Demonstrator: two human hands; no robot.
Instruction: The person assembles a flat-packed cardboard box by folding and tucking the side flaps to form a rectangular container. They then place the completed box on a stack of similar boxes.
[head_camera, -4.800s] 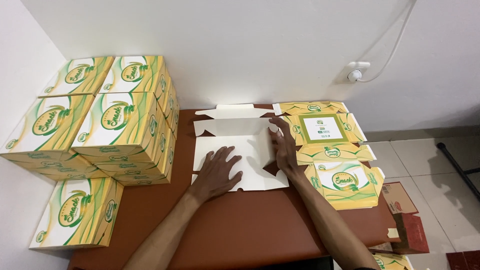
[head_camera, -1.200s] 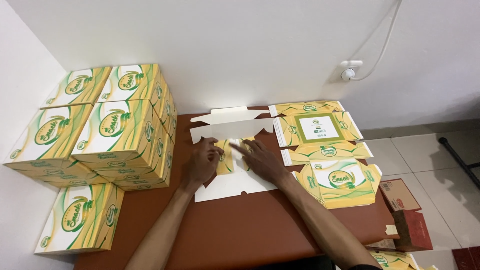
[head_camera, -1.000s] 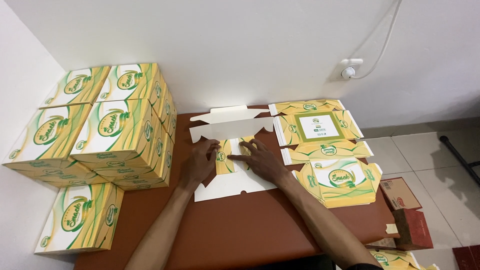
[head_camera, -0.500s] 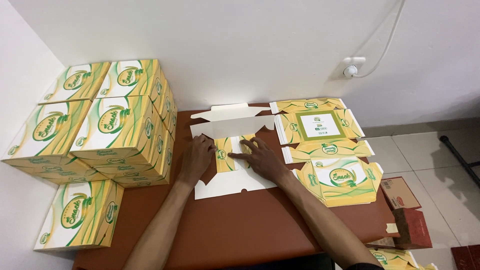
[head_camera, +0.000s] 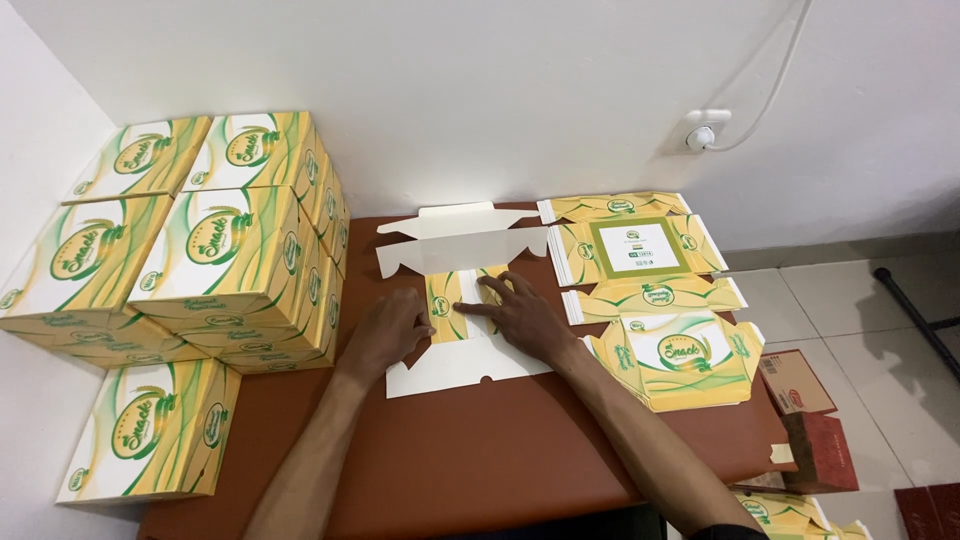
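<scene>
Since a few seconds ago, your hands have folded the side flaps of the flat white cardboard box blank inward, so yellow-and-green printed panels now show at its middle where only white showed before. Your left hand lies flat on the left folded flap, fingers together and pressing down, gripping nothing. Your right hand lies flat on the right folded flap, fingers spread and pointing left, also pressing rather than grasping. The blank lies on the brown desk, near its back edge, with its white lid flap towards the wall.

Just right of the blank sits a stack of flat yellow-and-green printed box blanks, and nearer you a second, slightly fanned pile of the same blanks. To the left, a block of assembled yellow-and-green cardboard boxes stands stacked against the wall, with one more assembled box at the desk's front-left corner. Beyond the desk's right edge, small red cartons sit on the tiled floor.
</scene>
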